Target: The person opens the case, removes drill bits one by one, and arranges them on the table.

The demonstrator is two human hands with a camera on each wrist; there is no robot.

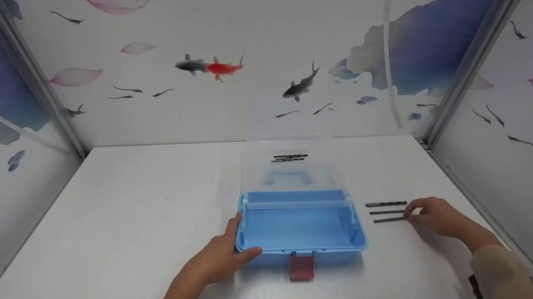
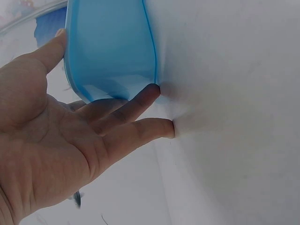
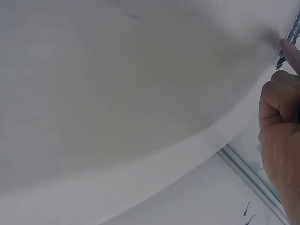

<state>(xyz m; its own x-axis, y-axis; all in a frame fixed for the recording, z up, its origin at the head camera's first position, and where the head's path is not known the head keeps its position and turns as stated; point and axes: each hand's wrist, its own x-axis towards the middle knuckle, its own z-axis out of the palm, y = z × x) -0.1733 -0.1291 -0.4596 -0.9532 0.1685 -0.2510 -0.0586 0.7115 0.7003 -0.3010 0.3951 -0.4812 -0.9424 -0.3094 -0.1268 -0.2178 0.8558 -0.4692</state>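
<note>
A blue plastic toolbox [image 1: 304,250] stands with its clear lid [image 1: 330,175] swung back; the inside of its tray looks bare. My left hand [image 1: 219,256] holds its left front corner, thumb over the front rim and fingers along the side. In the left wrist view, two fingertips [image 2: 152,91] reach down by the tabletop. Right of the box, three dark drill bits [image 1: 386,204] lie roughly parallel. My right hand [image 1: 437,217] pinches the right end of the nearest bit [image 1: 387,220]. The right wrist view shows that hand [image 3: 281,103] only partly, at its edge.
Several more drill bits [image 1: 289,158] appear behind the box, by the clear lid. A blue handle [image 1: 288,177] is on the lid, and a red latch [image 1: 302,268] hangs at the front. White panels painted with fish enclose the white table [image 1: 126,214] at back and sides.
</note>
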